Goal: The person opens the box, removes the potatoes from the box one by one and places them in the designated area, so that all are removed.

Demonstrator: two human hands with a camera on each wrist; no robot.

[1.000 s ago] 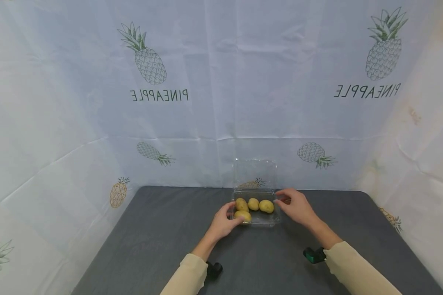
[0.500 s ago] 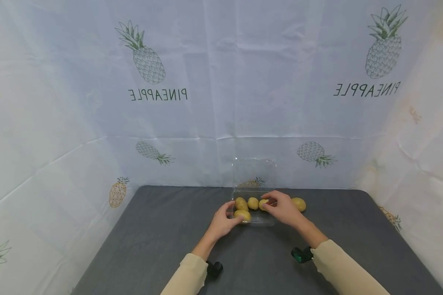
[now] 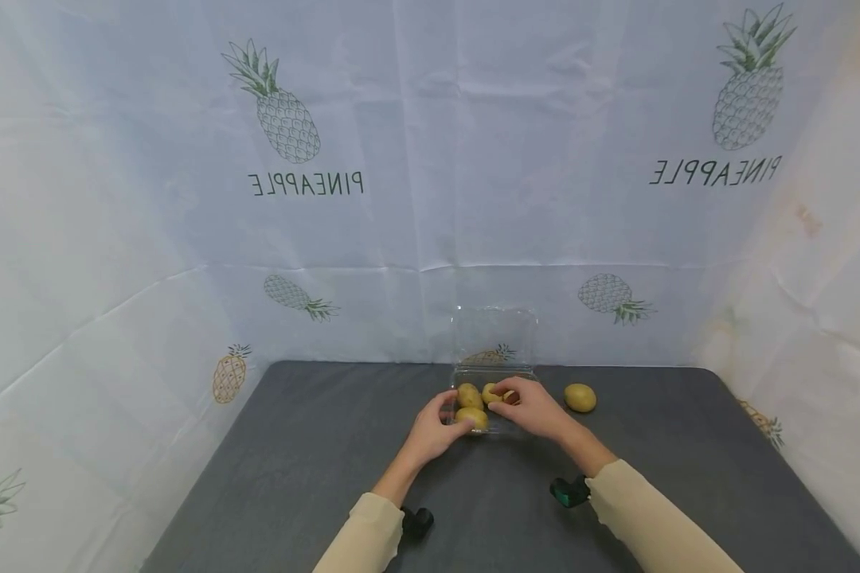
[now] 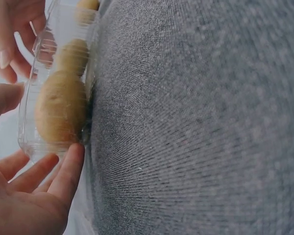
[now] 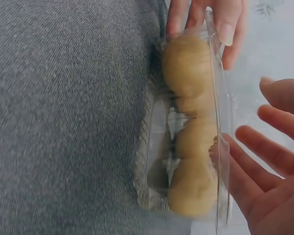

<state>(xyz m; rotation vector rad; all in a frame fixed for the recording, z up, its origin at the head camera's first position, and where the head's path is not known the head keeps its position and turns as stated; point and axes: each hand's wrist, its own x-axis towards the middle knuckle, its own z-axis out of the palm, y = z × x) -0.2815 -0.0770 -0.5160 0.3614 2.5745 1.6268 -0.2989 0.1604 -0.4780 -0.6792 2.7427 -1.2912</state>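
Note:
A clear plastic clamshell box (image 3: 498, 430) stands on the table with its lid (image 3: 494, 330) raised at the back. Several potatoes lie inside, among them a front-left potato (image 3: 471, 418), a back-left potato (image 3: 469, 396) and a middle potato (image 3: 491, 394). My left hand (image 3: 433, 430) grips the box's left end, thumb at the front rim and fingers along the side. Above the right half of the box is my right hand (image 3: 533, 407), its thumb and fingers apart near the middle potato. It partly hides another potato (image 5: 192, 188), which shows in the right wrist view.
One potato (image 3: 580, 398) lies on the dark grey tabletop (image 3: 330, 461), to the right of the box. Behind and at both sides hangs a white cloth (image 3: 430, 199) printed with pineapples.
My right hand has moved left from the box's right edge to over the inside. The loose potato at the right has come into sight. My left hand stays in place.

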